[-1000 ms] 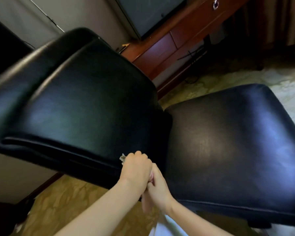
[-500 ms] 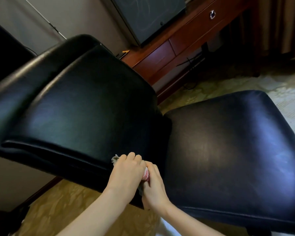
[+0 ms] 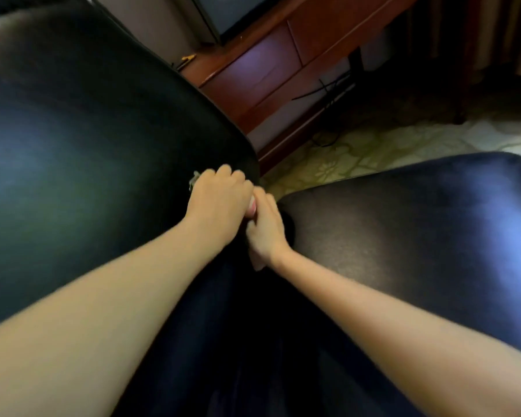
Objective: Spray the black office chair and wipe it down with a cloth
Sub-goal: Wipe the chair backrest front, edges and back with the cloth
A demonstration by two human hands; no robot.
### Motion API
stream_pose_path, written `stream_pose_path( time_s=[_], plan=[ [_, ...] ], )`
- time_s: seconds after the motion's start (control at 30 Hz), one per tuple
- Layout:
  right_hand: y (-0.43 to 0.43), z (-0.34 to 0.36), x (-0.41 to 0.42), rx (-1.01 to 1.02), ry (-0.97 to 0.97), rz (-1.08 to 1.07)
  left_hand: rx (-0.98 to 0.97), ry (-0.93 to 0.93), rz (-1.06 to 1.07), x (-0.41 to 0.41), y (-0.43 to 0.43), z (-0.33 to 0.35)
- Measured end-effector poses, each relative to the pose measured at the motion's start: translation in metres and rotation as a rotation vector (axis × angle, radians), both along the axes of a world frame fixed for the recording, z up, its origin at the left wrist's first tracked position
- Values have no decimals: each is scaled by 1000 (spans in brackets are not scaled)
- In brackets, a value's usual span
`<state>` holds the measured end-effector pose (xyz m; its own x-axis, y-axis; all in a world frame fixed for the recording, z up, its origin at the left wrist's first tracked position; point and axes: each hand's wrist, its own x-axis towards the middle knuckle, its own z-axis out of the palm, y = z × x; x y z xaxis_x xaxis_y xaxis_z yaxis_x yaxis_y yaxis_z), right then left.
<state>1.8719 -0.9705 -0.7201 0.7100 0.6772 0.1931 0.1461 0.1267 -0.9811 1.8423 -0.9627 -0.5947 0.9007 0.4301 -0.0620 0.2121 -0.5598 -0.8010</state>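
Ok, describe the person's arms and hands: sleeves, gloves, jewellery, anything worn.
Nothing worn shows. The left hand and right hand are ungloved; the left forearm and right forearm are bare to the frame edge, without sleeve, watch or bracelet. No ring shows, though the picture is blurred.

The black office chair [image 3: 103, 145] is presenting glossy, leather-like upholstery: the backrest is filling the left of the view, and the seat [image 3: 418, 230] is lying to the right. The cloth [image 3: 194, 179] is showing only as a grey corner, bunched under the left hand [image 3: 220, 203] against the backrest's edge nearest the seat. A slim pale pink item [image 3: 252, 207], largely hidden, is sitting gripped in the right hand [image 3: 265, 233].
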Motion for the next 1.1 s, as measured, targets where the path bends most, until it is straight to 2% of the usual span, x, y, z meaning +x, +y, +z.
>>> stream_pose_path(
  time_s=[0.17,0.33,0.57,0.7,1.1],
  plan=[
    [30,2,57,-11,-30,-49,64,-29,-76,48,30,-3],
    [11,18,50,-6,-86,39,63,-35,24,34,14,16],
    [-53,86,-43,47,-288,205,-52,-83,176,-77,-53,95],
    [-88,125,-99,45,-382,242,-99,-188,214,-152,-92,128],
    [-169,230,-202,103,-682,315,-49,-547,143,-295,-157,201]
  ],
)
